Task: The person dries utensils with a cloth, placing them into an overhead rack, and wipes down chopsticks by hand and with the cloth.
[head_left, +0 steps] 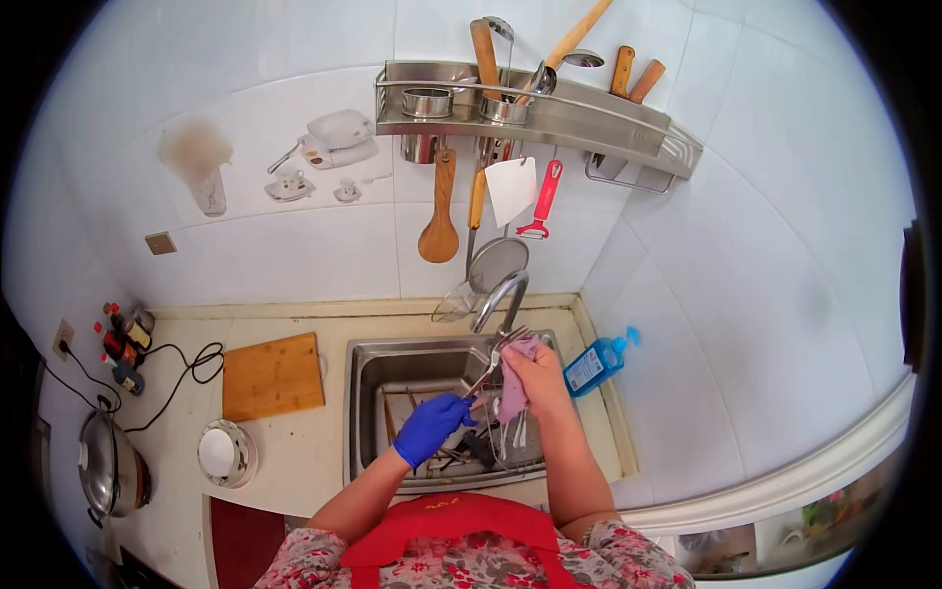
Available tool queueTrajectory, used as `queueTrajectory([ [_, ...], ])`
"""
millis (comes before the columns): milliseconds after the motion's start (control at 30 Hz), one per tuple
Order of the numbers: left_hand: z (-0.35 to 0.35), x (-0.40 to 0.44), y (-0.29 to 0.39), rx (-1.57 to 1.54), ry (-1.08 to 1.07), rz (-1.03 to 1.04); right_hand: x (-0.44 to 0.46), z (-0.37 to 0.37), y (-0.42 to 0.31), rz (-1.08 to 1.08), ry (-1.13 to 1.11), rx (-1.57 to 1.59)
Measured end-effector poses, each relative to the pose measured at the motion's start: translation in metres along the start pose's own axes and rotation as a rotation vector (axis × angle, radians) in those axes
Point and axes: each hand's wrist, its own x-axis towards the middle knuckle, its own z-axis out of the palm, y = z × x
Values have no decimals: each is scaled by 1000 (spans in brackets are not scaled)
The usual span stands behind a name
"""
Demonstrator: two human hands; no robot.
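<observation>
My left hand (pixel 432 430), in a blue rubber glove, is closed around the handle end of a metal fork (pixel 494 359) above the sink (pixel 358 393). The fork slants up to the right, its tines near the faucet (pixel 509 294). My bare right hand (pixel 541 379) grips a pinkish-purple cloth (pixel 513 392), which lies against the fork just below the tines. Beneath my hands, chopsticks and other utensils rest in the basin. A wire rack (pixel 523 454) with several pieces of cutlery sits at the sink's right side.
Right of the sink stands a blue soap bottle (pixel 595 367). On the left counter are a wooden cutting board (pixel 273 377), stacked bowls (pixel 228 454), sauce bottles (pixel 120 349) and a lidded pan (pixel 110 463). A metal wall rack (pixel 579 126) holds utensils and knives, with a wooden spatula (pixel 440 211) hanging below.
</observation>
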Motion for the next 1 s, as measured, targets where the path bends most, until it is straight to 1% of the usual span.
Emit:
queueTrajectory([
  [33,-1,0,-1,25,-10,-11,0,2,-6,-1,1,0],
  [100,-2,0,-1,-7,-11,-1,1,7,-20,-130,34,-312],
  [133,-2,0,-1,-39,-8,9,-2,14,-41,-131,34,-314],
  [167,-3,1,-6,-42,-7,11,-4,24,-71,-176,176,-449],
  [200,-6,3,-15,19,39,95,2,28,-93,-220,318,-583],
  [233,-10,3,-22,81,86,178,21,15,-103,-350,513,-706],
  [267,-13,1,-26,81,86,179,42,3,-113,-481,710,-823],
  [300,-17,-1,-30,79,83,126,40,19,-152,-558,580,-451],
  [333,-20,-2,-33,75,79,72,42,34,-182,-705,655,-444],
  [367,-22,-2,-36,78,75,71,56,41,-202,-871,629,-287],
  [400,-23,-2,-38,305,80,223,71,46,-218,-871,634,-286],
  [433,-25,-3,-39,531,84,377,86,50,-233,-971,616,-219],
  [500,-26,-5,-38,591,99,420,114,57,-259,-1172,574,-82],
  [533,-27,-6,-38,648,119,462,130,59,-267,-1175,575,-81],
  [600,-28,-7,-46,627,152,455,160,61,-275,-1204,612,-256],
  [633,-29,-7,-47,605,184,446,171,64,-276,-1208,612,-254],
  [667,-29,-8,-47,607,186,449,181,67,-275,-1208,637,-361],
  [733,-23,-11,-38,101,220,62,190,75,-271,-1190,694,-589],
  [767,-21,-12,-33,104,221,64,195,77,-270,-1192,695,-586],
  [833,-18,-13,-23,-23,241,-99,214,78,-267,-1129,717,-790],
  [867,-18,-13,-23,-22,242,-97,222,77,-266,-1103,677,-818],
  [900,-18,-13,-23,-18,233,-145,226,80,-266,-1104,677,-817],
  [933,-18,-13,-23,-14,225,-192,231,82,-265,-1063,657,-927],
  [967,-18,-13,-21,-13,225,-190,235,84,-265,-1021,635,-1036],
  [1000,-17,-14,-19,22,219,-149,236,89,-264,-1022,636,-1035],
])
